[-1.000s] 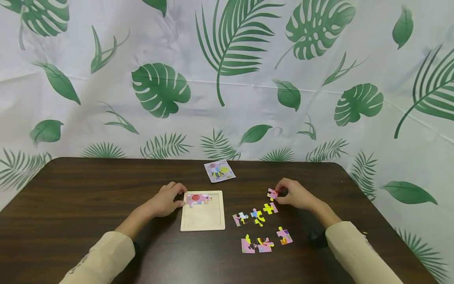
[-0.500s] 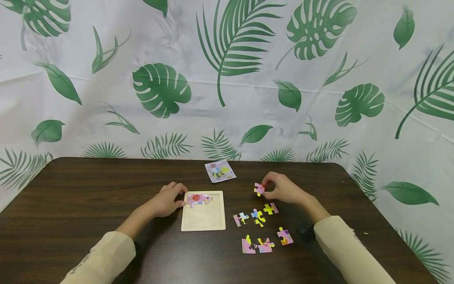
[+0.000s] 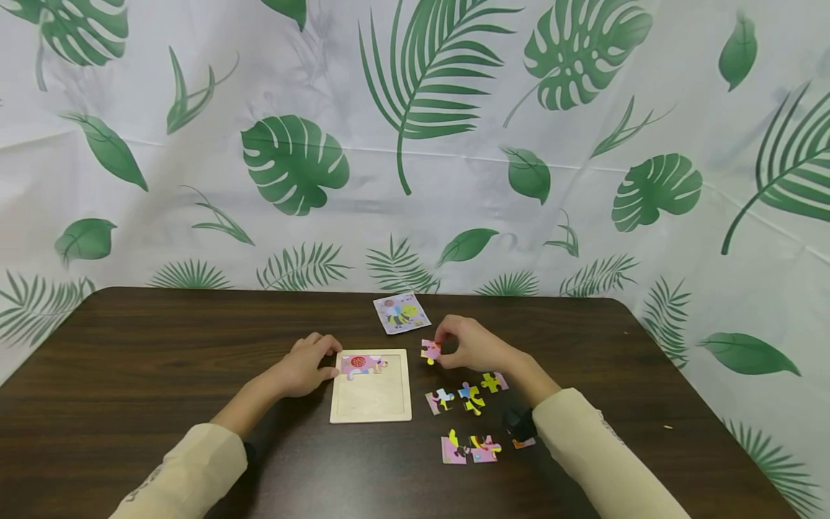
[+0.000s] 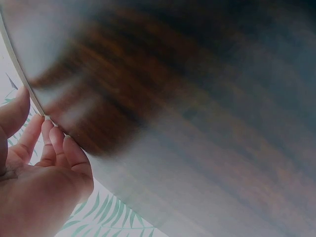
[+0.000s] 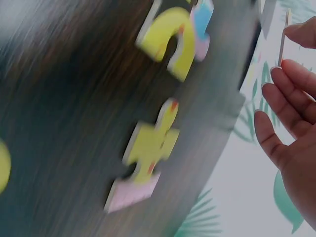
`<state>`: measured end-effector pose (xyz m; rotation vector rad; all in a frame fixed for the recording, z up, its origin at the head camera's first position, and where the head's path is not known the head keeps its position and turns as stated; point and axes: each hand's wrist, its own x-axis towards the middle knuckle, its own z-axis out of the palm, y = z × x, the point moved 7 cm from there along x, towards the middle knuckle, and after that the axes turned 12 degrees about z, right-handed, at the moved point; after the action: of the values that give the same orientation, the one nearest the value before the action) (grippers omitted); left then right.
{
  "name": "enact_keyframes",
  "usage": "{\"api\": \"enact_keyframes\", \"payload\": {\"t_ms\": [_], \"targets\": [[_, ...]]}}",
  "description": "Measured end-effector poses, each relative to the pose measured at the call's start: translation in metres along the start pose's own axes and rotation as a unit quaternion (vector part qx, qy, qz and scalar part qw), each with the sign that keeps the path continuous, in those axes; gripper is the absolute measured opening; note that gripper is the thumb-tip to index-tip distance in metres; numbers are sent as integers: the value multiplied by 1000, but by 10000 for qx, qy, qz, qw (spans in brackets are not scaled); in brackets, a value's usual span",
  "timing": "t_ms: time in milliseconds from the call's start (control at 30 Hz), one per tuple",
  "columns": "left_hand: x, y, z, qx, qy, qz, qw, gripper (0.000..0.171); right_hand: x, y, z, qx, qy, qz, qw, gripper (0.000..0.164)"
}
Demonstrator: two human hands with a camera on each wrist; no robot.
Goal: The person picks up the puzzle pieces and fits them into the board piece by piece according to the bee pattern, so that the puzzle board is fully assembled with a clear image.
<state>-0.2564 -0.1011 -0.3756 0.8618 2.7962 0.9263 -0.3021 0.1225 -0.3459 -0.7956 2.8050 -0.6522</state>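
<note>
We have a pink puzzle piece (image 3: 431,351) pinched between the thumb and forefinger of the right hand (image 3: 476,346). Its face carries red marks near the fingertips, and a yellow knob points down from its lower edge. From the right wrist it shows edge-on, as a thin pale strip. It is just beside the right rim of the wooden puzzle tray (image 3: 371,418), not inside it.

The tray is square, pale and smooth, with a raised border. In its upper left lies an assembled pink section (image 3: 363,363) bearing a round red shape, its lower side ending in uneven tabs.

Our left hand (image 3: 301,367) sits at the tray's upper left corner, thumb and bent fingertips against the edge; we cannot tell whether they truly pinch it.

Right of the tray, on the dark wood-grain table (image 3: 194,324), we see a yellow-and-pink piece (image 3: 495,381), a striped blue-and-yellow piece (image 3: 471,397) and others, one partly hidden beneath the right wrist. Behind the tray lies a bee picture card (image 3: 402,312).
</note>
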Motion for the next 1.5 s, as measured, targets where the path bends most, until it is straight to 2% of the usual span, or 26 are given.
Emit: {"api": "enact_keyframes", "payload": {"t_ms": [233, 533, 733, 933, 1233, 1500], "targets": [[0, -2, 1, -3, -1, -2, 10000, 24, 8, -22, 15, 29, -228, -331, 9992, 17], [0, -2, 1, 0, -12, -12, 10000, 25, 21, -42, 36, -414, -526, 2, 9978, 22], [0, -2, 1, 23, -15, -18, 10000, 25, 24, -46, 41, -712, -369, -19, 9968, 21], [0, -3, 1, 47, -37, -32, 10000, 25, 26, -46, 44, -671, -297, -45, 9973, 21], [0, -3, 2, 65, -90, -64, 9999, 26, 26, -42, 47, -742, -310, 178, 9966, 21], [1, -4, 2, 34, -63, -21, 10000, 25, 25, -42, 48, -685, -343, 112, 9970, 20]]}}
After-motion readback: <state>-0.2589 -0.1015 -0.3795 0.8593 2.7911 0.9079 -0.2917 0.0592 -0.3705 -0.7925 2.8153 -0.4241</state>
